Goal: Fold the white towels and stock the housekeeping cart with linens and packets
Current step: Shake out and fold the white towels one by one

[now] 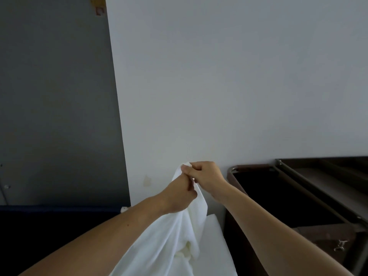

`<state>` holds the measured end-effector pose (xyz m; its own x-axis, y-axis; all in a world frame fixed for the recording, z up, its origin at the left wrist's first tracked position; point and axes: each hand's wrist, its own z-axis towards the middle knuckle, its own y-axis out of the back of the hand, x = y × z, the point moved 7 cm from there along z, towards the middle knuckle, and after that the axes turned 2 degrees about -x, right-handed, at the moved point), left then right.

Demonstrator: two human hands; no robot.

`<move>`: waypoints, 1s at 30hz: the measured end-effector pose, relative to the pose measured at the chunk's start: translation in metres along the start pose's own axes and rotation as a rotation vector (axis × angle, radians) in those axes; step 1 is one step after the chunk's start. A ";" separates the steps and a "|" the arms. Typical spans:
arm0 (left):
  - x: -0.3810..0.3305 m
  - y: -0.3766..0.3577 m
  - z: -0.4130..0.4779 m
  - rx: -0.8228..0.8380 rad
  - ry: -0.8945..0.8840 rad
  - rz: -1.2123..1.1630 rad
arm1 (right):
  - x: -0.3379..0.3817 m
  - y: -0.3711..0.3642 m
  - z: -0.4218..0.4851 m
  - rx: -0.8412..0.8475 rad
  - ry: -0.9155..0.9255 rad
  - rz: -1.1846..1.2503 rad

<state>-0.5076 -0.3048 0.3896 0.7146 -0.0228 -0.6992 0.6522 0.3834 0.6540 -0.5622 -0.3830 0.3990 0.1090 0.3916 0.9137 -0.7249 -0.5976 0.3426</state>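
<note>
A white towel (179,232) hangs down in front of me, lifted by its top edge. My right hand (205,177) pinches the top corner of the towel between thumb and fingers. Just below and left of it, my left hand (179,194) grips the same edge of the towel, its fingers curled round the cloth. The two hands touch each other. The towel's lower part drapes over a white folded stack (217,236) and runs out of view at the bottom.
The dark brown housekeeping cart (310,196) stands at the right, with a dark open bin and a metal-framed top. A white wall fills the view ahead. At the left are a grey wall and a dark blue surface (49,220).
</note>
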 end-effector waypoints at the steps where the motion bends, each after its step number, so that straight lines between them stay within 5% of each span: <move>1: 0.002 -0.002 -0.001 0.019 -0.003 0.044 | 0.001 0.003 -0.001 0.005 0.019 0.004; 6: 0.009 0.003 -0.004 0.081 -0.013 0.245 | 0.006 0.017 -0.004 -0.065 0.079 0.001; 10: 0.003 0.043 -0.004 -0.242 -0.145 0.339 | 0.005 0.029 -0.003 -0.066 0.092 -0.018; 12: 0.002 0.060 0.001 -0.297 -0.102 0.208 | 0.008 0.032 -0.002 -0.031 0.078 0.044; 16: -0.014 0.064 0.014 -0.034 0.003 -0.199 | 0.040 0.033 0.004 0.135 0.109 0.302; 24: -0.086 0.134 0.034 -0.239 -0.212 -0.326 | 0.154 0.081 0.035 0.143 0.343 0.224; 30: -0.110 0.177 0.056 -0.474 -0.230 0.039 | 0.169 0.077 0.046 0.096 0.247 0.163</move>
<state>-0.4565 -0.2864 0.5988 0.8075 -0.1818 -0.5612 0.4765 0.7619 0.4387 -0.5683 -0.3945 0.5901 -0.1803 0.4365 0.8815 -0.6504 -0.7251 0.2261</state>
